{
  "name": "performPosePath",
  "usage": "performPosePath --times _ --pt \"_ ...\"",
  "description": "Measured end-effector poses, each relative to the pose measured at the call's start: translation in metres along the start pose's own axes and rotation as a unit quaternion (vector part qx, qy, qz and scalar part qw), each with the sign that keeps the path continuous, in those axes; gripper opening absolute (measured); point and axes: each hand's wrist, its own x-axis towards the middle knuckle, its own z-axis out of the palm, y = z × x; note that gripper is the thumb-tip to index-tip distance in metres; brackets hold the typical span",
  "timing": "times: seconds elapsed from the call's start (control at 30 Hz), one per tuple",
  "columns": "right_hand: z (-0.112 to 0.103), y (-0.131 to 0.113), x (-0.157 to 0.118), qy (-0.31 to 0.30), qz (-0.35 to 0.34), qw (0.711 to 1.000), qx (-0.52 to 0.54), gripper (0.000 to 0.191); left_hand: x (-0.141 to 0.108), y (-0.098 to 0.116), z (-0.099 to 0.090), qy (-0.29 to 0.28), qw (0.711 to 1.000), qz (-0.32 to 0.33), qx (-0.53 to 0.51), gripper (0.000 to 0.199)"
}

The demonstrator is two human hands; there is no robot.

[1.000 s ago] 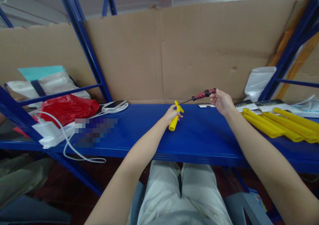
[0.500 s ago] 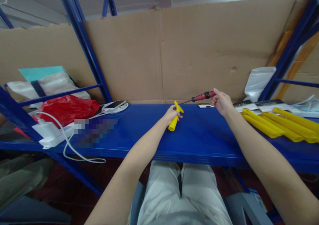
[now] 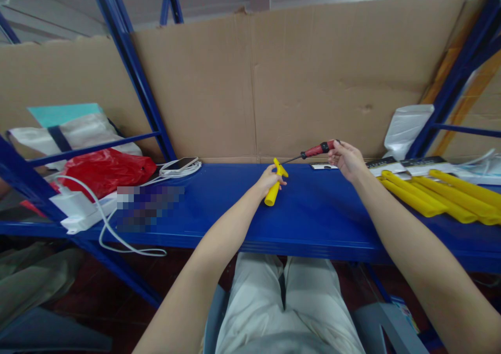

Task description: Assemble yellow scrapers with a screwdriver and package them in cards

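The left hand had its fingers curled around a yellow T-shaped handle over the middle of the blue table. The right hand pinched the back end of a red and black screwdriver with its fingers. The screwdriver's thin rod sloped down to the handle's top; whether it went inside, you couldn't tell. More yellow tubes lay on the right.

Your L hand grips a yellow T-shaped handle above the blue table; your R hand holds a red/blk screwdriver, shaft angled to the handle's top.
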Motion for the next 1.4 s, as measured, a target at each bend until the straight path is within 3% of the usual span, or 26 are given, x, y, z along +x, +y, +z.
performPosePath --times 0.13,0.37,0.63,1.07,1.4 --pt "0.0 0.0016 0.001 -0.007 0.001 1.0 -0.019 0.028 -0.0013 0.001 0.0004 0.004 1.0 -0.003 0.003 0.078" --pt "0.0031 0.0045 -0.0013 0.049 0.001 0.998 -0.032 0.045 -0.0032 0.0015 0.0008 -0.002 1.0 0.001 -0.001 0.079" --pt "0.0035 0.0054 -0.0023 0.076 -0.006 0.996 -0.053 0.048 -0.0027 0.0004 0.002 -0.003 1.0 0.005 0.0 0.08" --pt "-0.0006 0.0077 -0.0055 0.108 -0.003 0.986 -0.128 0.036 -0.0032 -0.0002 0.0029 0.002 1.0 0.007 -0.002 0.079" --pt "0.0003 0.0086 -0.0028 0.151 -0.015 0.984 -0.098 0.034 -0.0003 -0.0015 0.0029 0.002 1.0 0.013 0.014 0.082"
